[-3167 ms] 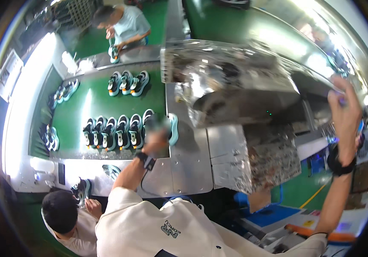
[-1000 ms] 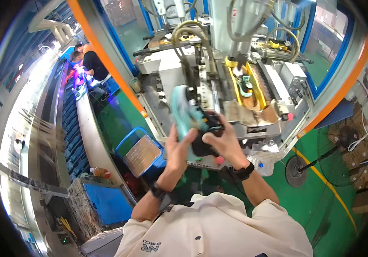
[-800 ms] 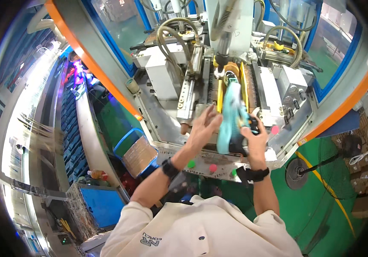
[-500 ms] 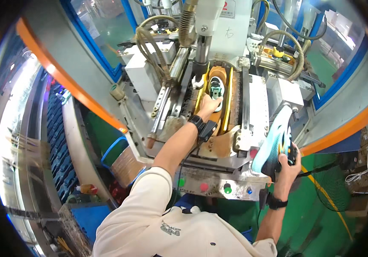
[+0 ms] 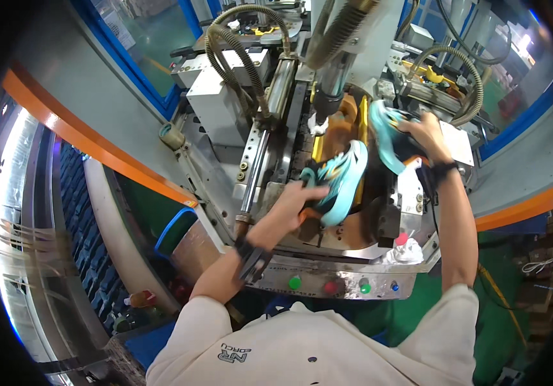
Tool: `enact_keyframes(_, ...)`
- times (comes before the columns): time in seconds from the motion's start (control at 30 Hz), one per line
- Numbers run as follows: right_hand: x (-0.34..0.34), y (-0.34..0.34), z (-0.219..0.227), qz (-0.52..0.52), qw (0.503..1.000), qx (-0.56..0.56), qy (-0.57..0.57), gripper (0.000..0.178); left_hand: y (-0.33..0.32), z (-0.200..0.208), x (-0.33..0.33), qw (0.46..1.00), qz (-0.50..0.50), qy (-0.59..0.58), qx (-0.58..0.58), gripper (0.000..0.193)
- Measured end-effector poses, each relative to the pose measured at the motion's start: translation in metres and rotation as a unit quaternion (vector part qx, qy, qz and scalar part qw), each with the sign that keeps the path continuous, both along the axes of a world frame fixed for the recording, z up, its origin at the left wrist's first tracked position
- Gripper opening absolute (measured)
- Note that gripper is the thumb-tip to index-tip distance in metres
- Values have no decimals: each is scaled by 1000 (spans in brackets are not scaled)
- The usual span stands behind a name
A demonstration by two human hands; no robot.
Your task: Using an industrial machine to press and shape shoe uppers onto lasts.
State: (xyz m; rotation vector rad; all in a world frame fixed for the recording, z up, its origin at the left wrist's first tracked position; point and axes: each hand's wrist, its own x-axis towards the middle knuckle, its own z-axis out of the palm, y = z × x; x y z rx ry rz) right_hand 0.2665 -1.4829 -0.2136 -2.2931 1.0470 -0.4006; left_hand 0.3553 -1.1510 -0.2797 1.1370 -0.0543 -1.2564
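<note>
My left hand grips a turquoise, white and black sneaker by its dark upper, with the pale sole facing right. It is held over the front of the machine's brown-lined cradle. In my right hand is another turquoise and black sneaker, held above the right side of that cradle, toe and heel hard to tell apart in the blur. Yellow edges flank the cradle, and a dark vertical press rod stands over its far left. Both shoes are smeared by motion.
Metal cylinders and hoses rise on the left. Buttons line the machine's front panel. Orange curved guard rails bound both sides. A dark blue ridged conveyor belt runs at the far left.
My left hand has drawn back from the cradle with a shoe in it. My right hand has carried its shoe up and inward from the machine's right front corner.
</note>
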Motion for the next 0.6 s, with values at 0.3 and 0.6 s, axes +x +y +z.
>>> enact_keyframes(0.3, 152, 67, -158, -34, 988, -115, 98, 42, 260, 39, -96, 936, 313, -62, 149, 61)
enact_keyframes(0.6, 79, 217, -121, 264, 928, -167, -202, 43, 357, -2, -241, 791, 590, -71, 145, 30)
